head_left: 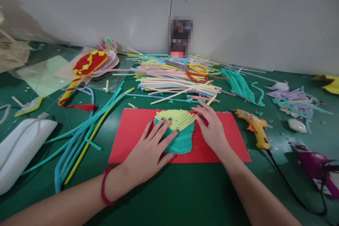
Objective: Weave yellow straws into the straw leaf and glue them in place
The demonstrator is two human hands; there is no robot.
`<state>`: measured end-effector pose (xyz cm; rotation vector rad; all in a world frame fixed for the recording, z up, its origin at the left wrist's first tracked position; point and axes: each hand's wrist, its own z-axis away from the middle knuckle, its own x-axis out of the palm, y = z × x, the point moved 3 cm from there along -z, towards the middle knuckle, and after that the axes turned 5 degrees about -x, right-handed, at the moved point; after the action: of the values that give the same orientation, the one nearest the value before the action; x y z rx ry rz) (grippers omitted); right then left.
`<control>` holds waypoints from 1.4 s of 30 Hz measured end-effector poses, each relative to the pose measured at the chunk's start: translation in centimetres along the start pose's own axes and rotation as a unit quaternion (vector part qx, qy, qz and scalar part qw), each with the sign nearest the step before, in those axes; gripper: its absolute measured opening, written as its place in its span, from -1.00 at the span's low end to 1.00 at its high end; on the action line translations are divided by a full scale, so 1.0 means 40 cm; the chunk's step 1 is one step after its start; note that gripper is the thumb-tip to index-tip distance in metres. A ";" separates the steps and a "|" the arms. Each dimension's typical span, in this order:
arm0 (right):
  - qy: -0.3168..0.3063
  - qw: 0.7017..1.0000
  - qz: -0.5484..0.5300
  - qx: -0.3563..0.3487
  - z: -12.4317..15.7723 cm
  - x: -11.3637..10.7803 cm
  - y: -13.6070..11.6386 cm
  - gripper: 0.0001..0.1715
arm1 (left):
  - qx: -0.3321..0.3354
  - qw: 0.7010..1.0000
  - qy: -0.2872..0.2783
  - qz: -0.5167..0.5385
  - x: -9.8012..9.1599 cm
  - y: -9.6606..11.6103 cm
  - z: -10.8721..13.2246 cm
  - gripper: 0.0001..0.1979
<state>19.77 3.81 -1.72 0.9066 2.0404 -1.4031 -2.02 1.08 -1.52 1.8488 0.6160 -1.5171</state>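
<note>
A craft piece of yellow chevron strips [177, 119] above a teal-green fuzzy part [182, 141] lies on a red card [129, 127]. My left hand [148, 152] rests flat across its left side, fingers spread, partly covering it. At the piece's upper right edge, my right hand [210, 125] is closed in a pinch. A yellow pipe cleaner [212, 99] passes behind its fingers, its upper end sticking out to the right; the part at the fingertips is small and partly hidden.
Pipe cleaners [159, 74] are heaped behind the card, with scissors [197, 72] on top. On the right lie a yellow glue gun [255, 123] with its cord and a purple box [315, 169]. Left are loose strips [79, 144], a white device [23, 148] and a red fan-shaped craft [90, 63].
</note>
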 end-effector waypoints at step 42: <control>-0.071 0.997 0.021 -0.027 0.012 0.022 -0.027 -0.47 | 0.007 1.000 0.017 -0.010 0.003 0.004 0.001 -0.47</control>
<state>18.40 3.29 -1.87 0.7990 1.9333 -1.3432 -1.91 0.92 -1.60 1.8876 0.6433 -1.5088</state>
